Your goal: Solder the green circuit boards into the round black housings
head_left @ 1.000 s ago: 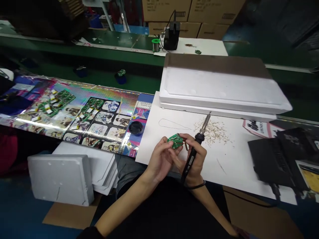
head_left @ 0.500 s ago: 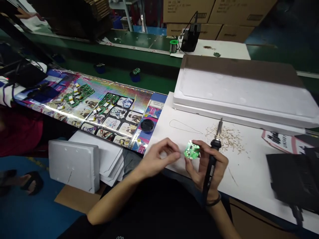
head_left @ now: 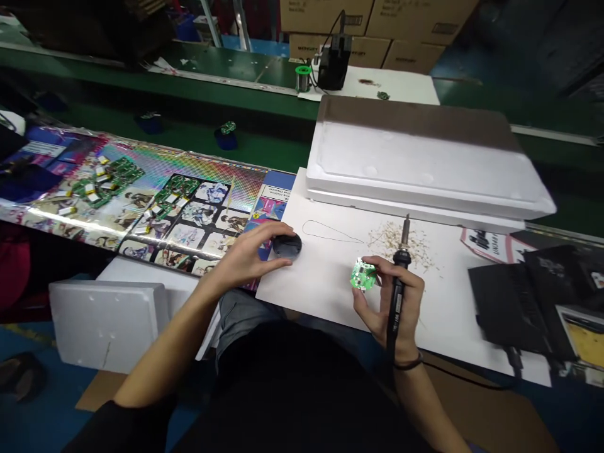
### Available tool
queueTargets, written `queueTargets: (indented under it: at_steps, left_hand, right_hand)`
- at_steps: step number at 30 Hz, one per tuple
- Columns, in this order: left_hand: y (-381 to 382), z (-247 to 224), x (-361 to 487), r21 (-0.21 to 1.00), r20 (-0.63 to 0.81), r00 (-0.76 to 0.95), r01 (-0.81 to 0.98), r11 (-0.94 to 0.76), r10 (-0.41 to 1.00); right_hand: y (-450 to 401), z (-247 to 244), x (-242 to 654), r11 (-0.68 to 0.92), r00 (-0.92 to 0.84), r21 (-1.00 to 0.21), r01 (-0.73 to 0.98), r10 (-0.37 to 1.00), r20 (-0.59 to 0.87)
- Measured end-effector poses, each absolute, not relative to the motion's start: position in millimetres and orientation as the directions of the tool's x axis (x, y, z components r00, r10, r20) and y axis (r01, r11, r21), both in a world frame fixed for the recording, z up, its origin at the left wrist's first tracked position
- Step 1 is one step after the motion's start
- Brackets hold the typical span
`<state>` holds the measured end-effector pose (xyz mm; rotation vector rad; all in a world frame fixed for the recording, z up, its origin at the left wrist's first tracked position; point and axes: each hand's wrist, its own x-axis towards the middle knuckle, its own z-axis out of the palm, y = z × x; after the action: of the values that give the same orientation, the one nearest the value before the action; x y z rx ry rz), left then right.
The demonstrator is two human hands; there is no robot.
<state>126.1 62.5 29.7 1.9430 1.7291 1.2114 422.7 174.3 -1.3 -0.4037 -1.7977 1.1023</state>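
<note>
My left hand [head_left: 252,251] has its thumb and fingers around the rim of a small black round dish [head_left: 287,247], at the left edge of the white paper sheet [head_left: 321,283]. In my right hand [head_left: 401,302] a small green circuit board [head_left: 362,275] is pinched between thumb and forefinger. The same hand also holds a soldering iron [head_left: 396,302], its metal tip pointing up and away from me. A thin wire loop [head_left: 330,231] lies on the paper between the hands. Beyond the iron is a scatter of small tan bits [head_left: 401,242].
White foam trays [head_left: 415,157] are stacked behind the paper. To the left, circuit boards with attached parts [head_left: 108,179] lie on a shiny printed sheet [head_left: 189,170]. A black box [head_left: 504,308] stands right, a solder spool [head_left: 302,78] at the back. The iron's cord [head_left: 467,379] runs right.
My left hand has moved left from beside the circuit board and taken hold of the black dish, which has shifted right onto the white paper. The view has swung right.
</note>
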Motion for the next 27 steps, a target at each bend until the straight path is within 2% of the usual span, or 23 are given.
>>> queueTargets:
  at_steps: [3,10,14,16,19,22,27]
  left_hand:
    - [74,20,163,0.717,0.426,-0.099,0.643,-0.269,0.899]
    - [91,1,216,0.773,0.343,-0.11,0.598,-0.214,0.933]
    - [92,7,213,0.813,0.386,-0.247,0.546,-0.201,0.889]
    - [90,7,210,0.875,0.336,-0.301,0.45,-0.178,0.892]
    - [83,3,210,0.977,0.163,-0.365,0.191,-0.097,0.917]
    - [76,-2,213,0.998,0.029,-0.443,-0.044,-0.054,0.896]
    - [72,-4,215,0.99,0.002,-0.462,-0.121,-0.066,0.887]
  right_hand:
    - [175,0,425,0.555,-0.493,-0.818,-0.152,0.675,0.549]
    - [181,-3,430,0.643,-0.524,-0.764,-0.045,0.637,0.566]
    - [179,-6,428,0.676,-0.526,-0.737,-0.001,0.626,0.575]
    - [176,-8,423,0.681,-0.538,-0.733,-0.003,0.616,0.575]
    - [170,-12,412,0.704,-0.595,-0.71,0.005,0.573,0.564]
    - [168,-13,400,0.765,-0.651,-0.645,0.005,0.492,0.578]
    - [174,-12,390,0.841,-0.712,-0.541,0.015,0.389,0.585]
